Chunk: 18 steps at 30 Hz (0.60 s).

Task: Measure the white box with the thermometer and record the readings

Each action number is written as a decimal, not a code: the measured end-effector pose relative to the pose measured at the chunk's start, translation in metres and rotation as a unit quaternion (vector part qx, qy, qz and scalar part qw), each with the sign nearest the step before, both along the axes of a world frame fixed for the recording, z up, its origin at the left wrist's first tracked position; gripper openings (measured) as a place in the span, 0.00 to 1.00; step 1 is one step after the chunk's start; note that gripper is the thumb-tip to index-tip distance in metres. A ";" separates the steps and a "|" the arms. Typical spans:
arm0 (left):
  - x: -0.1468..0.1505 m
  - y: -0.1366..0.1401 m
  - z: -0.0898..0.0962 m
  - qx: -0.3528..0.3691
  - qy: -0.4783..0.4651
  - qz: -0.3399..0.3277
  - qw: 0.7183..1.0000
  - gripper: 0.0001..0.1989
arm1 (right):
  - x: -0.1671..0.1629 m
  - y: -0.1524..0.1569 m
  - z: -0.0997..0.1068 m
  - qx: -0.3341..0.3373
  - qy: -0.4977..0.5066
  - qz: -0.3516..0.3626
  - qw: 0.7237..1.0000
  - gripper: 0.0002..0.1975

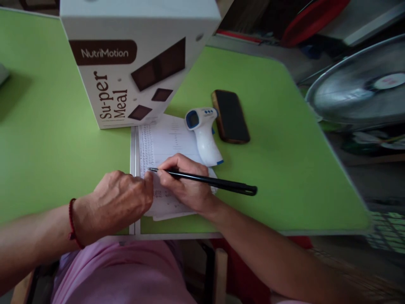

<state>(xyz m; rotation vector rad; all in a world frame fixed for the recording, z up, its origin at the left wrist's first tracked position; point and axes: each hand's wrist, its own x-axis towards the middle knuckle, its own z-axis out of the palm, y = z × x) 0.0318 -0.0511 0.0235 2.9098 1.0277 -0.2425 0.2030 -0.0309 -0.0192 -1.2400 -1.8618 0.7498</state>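
Observation:
My right hand (186,181) pinches a black pen (218,182), its tip touching or just above the left part of a paper sheet (172,135) that bears handwriting. Beside it my left hand (122,196) rests closed at the sheet's left edge, fingers curled under and the index finger near the pen tip. I see nothing in that hand, though its palm side is hidden. A white and blue infrared thermometer (204,137) lies on the right side of the paper. Part of the paper is covered by my hands.
A tall white NutriMotion box (110,84) stands behind the paper on the green table (284,169). To the thermometer's right lies a dark phone (230,116). A metal strip (134,223) crosses the tabletop. Beyond the right edge is a fan (354,93).

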 end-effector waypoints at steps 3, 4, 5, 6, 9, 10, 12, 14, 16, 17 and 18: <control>0.000 0.000 0.000 0.002 0.003 -0.003 1.000 0.13 | 0.001 0.000 -0.002 0.005 -0.006 -0.021 1.000 0.04; -0.001 0.000 0.000 0.005 0.001 -0.004 1.000 0.13 | 0.001 0.000 -0.004 0.007 -0.008 -0.026 1.000 0.04; -0.001 0.000 0.001 0.008 -0.002 -0.003 1.000 0.13 | 0.002 0.000 -0.005 0.009 -0.010 -0.027 1.000 0.04; -0.001 0.000 0.001 0.010 -0.006 -0.003 1.000 0.14 | 0.002 0.000 -0.005 0.009 -0.011 -0.026 1.000 0.04; -0.002 -0.001 0.001 0.013 -0.019 -0.002 1.000 0.13 | 0.002 0.001 -0.007 0.010 -0.010 -0.017 1.000 0.04; -0.002 -0.001 0.002 0.012 -0.021 -0.002 1.000 0.13 | 0.002 0.001 -0.006 0.012 -0.009 -0.015 1.000 0.04; -0.001 -0.001 0.002 0.010 -0.016 0.000 1.000 0.13 | 0.001 0.001 -0.005 0.015 -0.007 -0.009 1.000 0.04; -0.001 0.000 0.002 0.004 -0.003 0.000 1.000 0.13 | 0.001 0.001 -0.003 0.012 -0.001 -0.005 1.000 0.05; 0.000 0.000 0.003 -0.003 0.006 0.001 1.000 0.12 | 0.000 0.001 -0.001 0.010 0.006 0.000 1.000 0.05; 0.000 0.001 0.003 -0.006 0.008 0.002 1.000 0.12 | 0.001 0.001 -0.001 0.011 0.010 0.002 1.000 0.05; 0.000 0.001 0.004 -0.008 0.008 0.003 1.000 0.12 | 0.001 0.001 -0.001 0.014 0.013 0.004 1.000 0.05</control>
